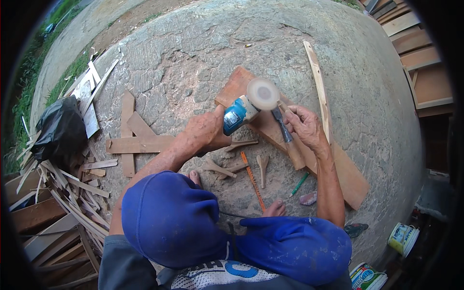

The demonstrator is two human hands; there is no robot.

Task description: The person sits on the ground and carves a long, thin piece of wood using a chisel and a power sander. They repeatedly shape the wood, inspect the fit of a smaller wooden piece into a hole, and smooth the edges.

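Note:
My left hand [209, 131] is wrapped round the blue body of an angle grinder [234, 117]. The round disc [263, 94] on its head looks blurred, as if spinning. Close to the disc's right edge, my right hand [305, 126] pinches a small light wooden piece [284, 107], mostly covered by the fingers. Below both hands a thick wooden plank [345, 176] lies slantwise on the ground. A chisel [282, 126] with a wooden handle rests on it, just left of my right hand. Several carved forked wooden pieces [262, 169] lie near my feet.
An orange ruler [252, 181] and a green pencil [299, 184] lie between my feet. Crossed boards [140, 144] are at left, beside scrap wood and a black plastic bag [60, 126]. A long wooden strip [318, 87] lies right. Buckets [402, 239] stand at lower right.

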